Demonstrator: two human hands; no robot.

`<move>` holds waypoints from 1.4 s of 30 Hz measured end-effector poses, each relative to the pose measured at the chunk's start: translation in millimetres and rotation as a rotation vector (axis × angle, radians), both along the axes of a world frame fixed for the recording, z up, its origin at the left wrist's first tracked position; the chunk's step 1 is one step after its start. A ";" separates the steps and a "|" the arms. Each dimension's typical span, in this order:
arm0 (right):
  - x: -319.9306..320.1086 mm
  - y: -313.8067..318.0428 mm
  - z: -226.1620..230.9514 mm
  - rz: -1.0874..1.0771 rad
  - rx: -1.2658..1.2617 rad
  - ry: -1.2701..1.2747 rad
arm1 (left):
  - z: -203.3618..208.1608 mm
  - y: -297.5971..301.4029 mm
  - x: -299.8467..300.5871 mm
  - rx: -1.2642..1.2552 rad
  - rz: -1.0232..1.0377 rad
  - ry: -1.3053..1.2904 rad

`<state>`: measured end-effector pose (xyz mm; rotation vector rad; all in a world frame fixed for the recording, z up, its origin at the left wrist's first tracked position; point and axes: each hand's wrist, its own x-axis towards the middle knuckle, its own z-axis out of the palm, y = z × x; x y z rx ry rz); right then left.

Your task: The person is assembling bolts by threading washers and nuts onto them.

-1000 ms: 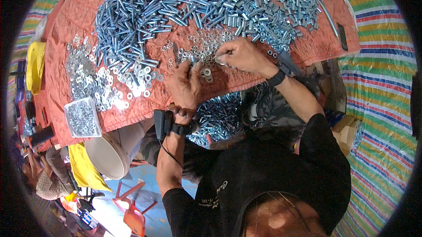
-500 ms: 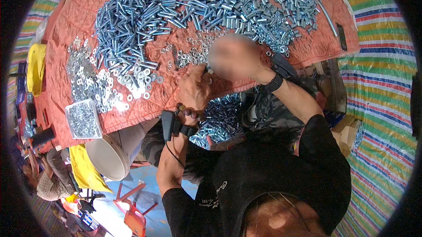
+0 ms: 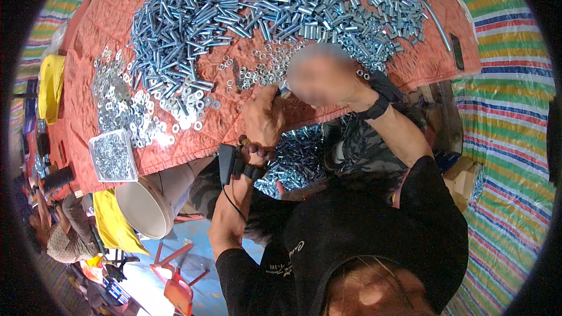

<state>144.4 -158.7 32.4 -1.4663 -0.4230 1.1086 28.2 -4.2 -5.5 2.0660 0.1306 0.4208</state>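
Observation:
My left hand [image 3: 263,115], with a beaded bracelet at the wrist, is at the near edge of the red cloth. Its fingers are curled closed, and a small shiny metal bit shows at the fingertips, too hidden to name. Against it from the right comes my right hand [image 3: 322,76], blurred so that its fingers cannot be made out. Just beyond both hands lie loose small metal rings [image 3: 266,57]. A large heap of metal rods and sleeves [image 3: 187,20] spreads across the far side. Flat washers [image 3: 140,111] lie scattered to the left.
A clear plastic box [image 3: 113,155] of small metal parts sits at the cloth's left edge. Below the table are a pile of metal pieces [image 3: 298,155] and a white bucket [image 3: 144,207]. A dark flat bar [image 3: 456,52] lies far right. Another person [image 3: 73,234] sits lower left.
The view has shifted slightly, so the table contents appear a little to the right. Both hands stay together at the near edge, the right one slightly further right.

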 end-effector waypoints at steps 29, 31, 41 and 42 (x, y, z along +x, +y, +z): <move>10.3 -117.0 -36.1 -0.060 -0.787 -1.132 | 7.6 -11.6 8.4 -0.002 0.008 0.014; 10.5 -112.9 -35.9 -0.066 -0.696 -1.188 | 13.1 -18.6 5.9 0.061 0.041 -0.012; -21.1 -47.9 12.9 -0.121 -0.089 -0.475 | -3.9 -30.3 4.7 -0.059 -0.205 0.177; -22.7 -46.2 11.0 -0.094 -0.068 -0.570 | -0.7 -30.7 5.0 0.045 -0.220 0.162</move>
